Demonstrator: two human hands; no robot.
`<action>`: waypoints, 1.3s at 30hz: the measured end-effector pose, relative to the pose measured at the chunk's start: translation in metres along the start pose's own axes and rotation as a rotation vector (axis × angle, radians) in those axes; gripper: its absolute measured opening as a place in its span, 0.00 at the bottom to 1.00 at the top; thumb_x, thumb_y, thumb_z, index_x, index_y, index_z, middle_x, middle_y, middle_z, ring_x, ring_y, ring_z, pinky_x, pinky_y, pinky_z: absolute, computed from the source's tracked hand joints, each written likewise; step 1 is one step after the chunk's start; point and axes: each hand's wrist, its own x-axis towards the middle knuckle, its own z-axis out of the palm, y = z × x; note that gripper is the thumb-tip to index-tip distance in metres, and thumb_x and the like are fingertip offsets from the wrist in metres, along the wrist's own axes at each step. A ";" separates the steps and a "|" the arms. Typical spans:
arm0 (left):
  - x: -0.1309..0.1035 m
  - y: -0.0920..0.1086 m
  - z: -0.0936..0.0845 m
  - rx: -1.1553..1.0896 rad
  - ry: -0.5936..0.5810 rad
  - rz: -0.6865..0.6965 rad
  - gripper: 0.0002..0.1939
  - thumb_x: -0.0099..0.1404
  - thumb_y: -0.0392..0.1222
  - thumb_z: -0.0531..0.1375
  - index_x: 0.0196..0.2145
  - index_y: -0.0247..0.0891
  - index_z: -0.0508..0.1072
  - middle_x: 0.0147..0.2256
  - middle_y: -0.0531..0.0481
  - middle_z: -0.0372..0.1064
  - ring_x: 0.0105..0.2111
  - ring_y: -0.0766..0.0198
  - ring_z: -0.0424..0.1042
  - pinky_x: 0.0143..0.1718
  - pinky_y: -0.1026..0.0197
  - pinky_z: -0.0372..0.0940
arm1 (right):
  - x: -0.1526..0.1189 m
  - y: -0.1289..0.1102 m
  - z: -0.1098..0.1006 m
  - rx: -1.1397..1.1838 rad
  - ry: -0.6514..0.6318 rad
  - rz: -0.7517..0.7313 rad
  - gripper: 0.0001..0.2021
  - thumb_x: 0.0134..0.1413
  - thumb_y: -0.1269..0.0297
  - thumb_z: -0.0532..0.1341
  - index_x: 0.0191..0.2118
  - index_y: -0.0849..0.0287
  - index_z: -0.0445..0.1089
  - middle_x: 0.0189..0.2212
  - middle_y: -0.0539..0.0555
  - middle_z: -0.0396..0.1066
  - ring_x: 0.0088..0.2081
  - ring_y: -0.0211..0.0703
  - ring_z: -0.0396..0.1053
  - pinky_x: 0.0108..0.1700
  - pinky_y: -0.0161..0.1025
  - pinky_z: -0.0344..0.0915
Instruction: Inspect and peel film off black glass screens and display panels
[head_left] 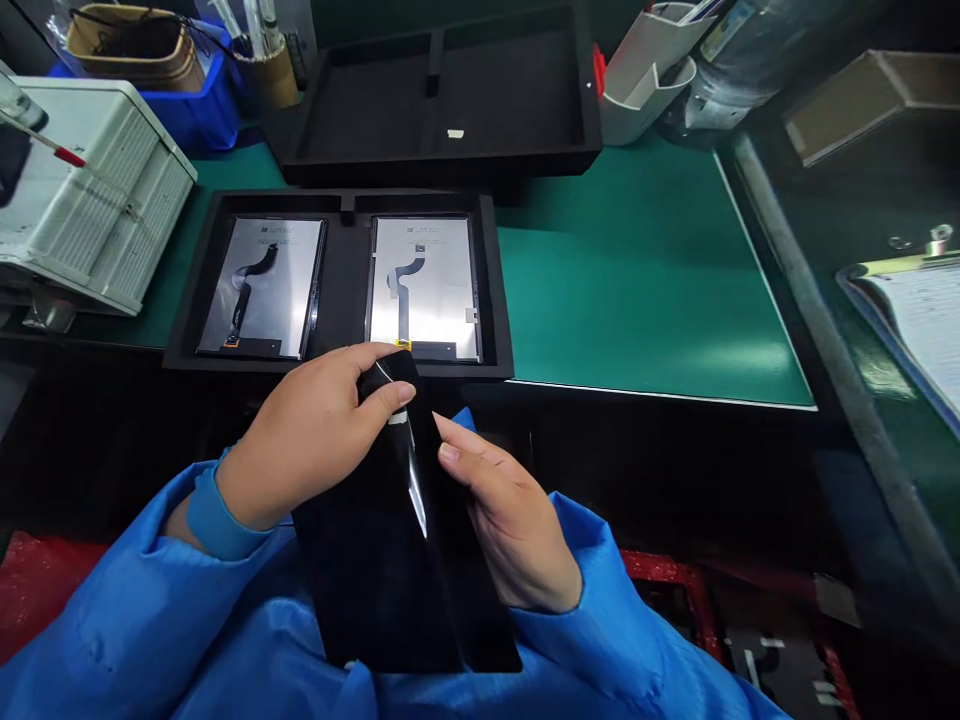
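In front of my body a glossy black display panel (pixel 382 580) is held at a slant. My left hand (pixel 307 440) is closed on its top end, thumb on the dark face beside a small pale tab (pixel 397 417). Along the panel's right edge, my right hand (pixel 517 520) grips with the thumb near the front; its other fingers are partly hidden. A bright streak of reflection runs down the surface. Just beyond the hands, a black foam tray (pixel 345 285) holds a left screen (pixel 289 285) and a right screen (pixel 442 285), both silver-backed with flex cables.
Behind the tray stands a second black tray (pixel 375 110). A white slatted box (pixel 142 200) and blue bin (pixel 195 115) are at left. Green mat (pixel 645 290) covers the bench. White holders (pixel 645 75) stand at back right, a clipboard (pixel 915 310) far right, a red-edged crate (pixel 697 590) below.
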 end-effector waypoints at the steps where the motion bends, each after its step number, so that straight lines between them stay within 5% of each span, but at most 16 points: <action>1: 0.001 -0.001 0.000 -0.013 -0.013 -0.019 0.21 0.69 0.51 0.57 0.56 0.44 0.75 0.48 0.50 0.78 0.49 0.53 0.75 0.54 0.54 0.67 | 0.000 0.000 0.000 0.007 0.002 0.016 0.14 0.58 0.61 0.66 0.49 0.50 0.79 0.46 0.53 0.80 0.55 0.54 0.72 0.65 0.55 0.59; 11: 0.007 -0.014 0.002 -0.155 -0.110 -0.078 0.26 0.68 0.56 0.58 0.59 0.44 0.73 0.48 0.49 0.78 0.46 0.53 0.77 0.48 0.54 0.71 | -0.001 0.000 0.003 0.010 0.019 0.044 0.13 0.59 0.61 0.66 0.50 0.46 0.79 0.47 0.52 0.80 0.56 0.52 0.72 0.66 0.54 0.57; 23: 0.009 -0.022 0.005 -0.202 -0.108 -0.050 0.27 0.67 0.59 0.59 0.59 0.45 0.73 0.55 0.48 0.74 0.52 0.51 0.74 0.55 0.51 0.68 | -0.004 0.001 0.006 0.006 -0.006 0.032 0.13 0.62 0.63 0.63 0.51 0.44 0.78 0.48 0.51 0.79 0.56 0.50 0.72 0.67 0.54 0.57; 32: 0.004 -0.018 0.005 -0.183 -0.117 -0.068 0.27 0.68 0.58 0.57 0.60 0.44 0.72 0.46 0.47 0.78 0.44 0.53 0.77 0.48 0.53 0.71 | -0.003 -0.002 0.006 0.016 0.024 0.091 0.15 0.56 0.61 0.66 0.49 0.50 0.79 0.43 0.54 0.81 0.52 0.54 0.74 0.62 0.56 0.62; 39: 0.000 -0.014 0.006 -0.155 -0.116 -0.058 0.27 0.68 0.57 0.57 0.60 0.44 0.72 0.40 0.48 0.79 0.39 0.54 0.78 0.43 0.55 0.72 | 0.006 -0.006 0.005 -0.099 0.102 0.008 0.10 0.54 0.60 0.64 0.36 0.54 0.82 0.33 0.55 0.81 0.45 0.54 0.76 0.56 0.51 0.68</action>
